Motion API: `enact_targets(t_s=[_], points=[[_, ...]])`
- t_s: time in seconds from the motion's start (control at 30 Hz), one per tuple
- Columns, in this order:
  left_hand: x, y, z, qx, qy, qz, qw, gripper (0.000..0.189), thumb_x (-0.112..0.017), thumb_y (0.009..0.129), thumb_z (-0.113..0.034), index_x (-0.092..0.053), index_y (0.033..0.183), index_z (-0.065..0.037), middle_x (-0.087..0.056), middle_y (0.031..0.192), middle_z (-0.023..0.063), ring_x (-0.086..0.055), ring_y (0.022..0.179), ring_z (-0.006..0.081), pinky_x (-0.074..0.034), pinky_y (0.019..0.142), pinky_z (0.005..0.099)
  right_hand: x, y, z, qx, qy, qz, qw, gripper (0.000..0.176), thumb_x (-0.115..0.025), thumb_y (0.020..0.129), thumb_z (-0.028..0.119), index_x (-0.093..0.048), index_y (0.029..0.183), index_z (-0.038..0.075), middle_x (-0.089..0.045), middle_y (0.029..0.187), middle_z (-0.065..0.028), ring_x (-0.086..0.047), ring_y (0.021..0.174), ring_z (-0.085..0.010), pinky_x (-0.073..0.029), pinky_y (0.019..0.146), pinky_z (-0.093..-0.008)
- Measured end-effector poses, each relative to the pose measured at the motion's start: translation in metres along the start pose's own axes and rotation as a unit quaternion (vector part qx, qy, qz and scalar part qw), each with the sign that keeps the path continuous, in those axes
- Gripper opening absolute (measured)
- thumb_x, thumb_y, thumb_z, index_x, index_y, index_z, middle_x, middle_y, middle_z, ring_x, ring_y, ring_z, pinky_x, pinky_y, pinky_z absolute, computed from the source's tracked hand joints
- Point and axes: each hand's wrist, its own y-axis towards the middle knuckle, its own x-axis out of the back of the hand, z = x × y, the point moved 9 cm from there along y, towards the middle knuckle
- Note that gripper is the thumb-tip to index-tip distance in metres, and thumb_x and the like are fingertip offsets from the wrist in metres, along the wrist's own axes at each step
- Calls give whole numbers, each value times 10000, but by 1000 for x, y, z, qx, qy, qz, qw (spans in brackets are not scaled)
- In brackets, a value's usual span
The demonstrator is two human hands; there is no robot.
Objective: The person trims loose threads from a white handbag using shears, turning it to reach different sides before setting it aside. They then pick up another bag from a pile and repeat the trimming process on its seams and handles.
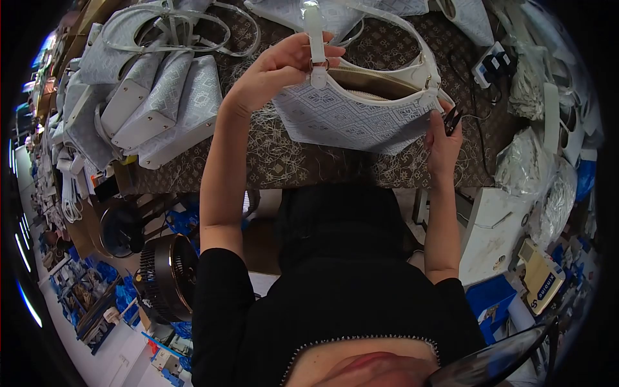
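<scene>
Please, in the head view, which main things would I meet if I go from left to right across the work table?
Group of patterned handbags → person's left hand → held handbag → person's right hand → clear plastic bag.

Brown patterned table (348,173) | loose thread scraps (277,143) | silvery-white bags (158,106), left

Dim indoor light, glowing strip lights (28,303) far left, fisheye-curved edges, black corners
</scene>
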Motion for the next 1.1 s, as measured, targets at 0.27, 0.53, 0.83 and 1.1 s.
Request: enact_targets(t_s=[0.27,0.53,0.83,1.1], points=[[-16,-29,-10,51,22,-58,997,544,-449,707,-35,-480,1250,-34,-547,1183,112,-534,1082,223,-407,938,350,11,-22,-2,-29,-9,-6,1000,235,-605,853,142,-565,1072,66,-424,550,62,-354,462,-10,-258,411,-177],[-20,-41,-85,-78,528,-156,831,1141,-799,473,-526,-268,1381,-85,-299,1404,174,-247,1321,316,-295,1036,447,30,-59,-29,-41,72,75,994,205,-620,828,87,-579,1029,82,-494,605,51,-393,481,-18,-302,423,-183],[-50,-40,-11,135,388,-46,910,913,-769,650,-231,-234,1382,-126,-563,1171,140,-579,1020,309,-462,855,361,57,-72,-34,-45,128,20,991,175,-555,866,85,-561,1039,62,-423,555,51,-340,452,-26,-259,406,-201],[-24,-57,18,159,85,-266,947,500,-702,718,-40,-444,1145,-24,-630,826,66,-602,754,122,-477,682,246,146,-31,32,127,210,-159,956,158,-481,927,162,-550,1026,61,-337,514,35,-266,385,-50,-247,362,-212]])
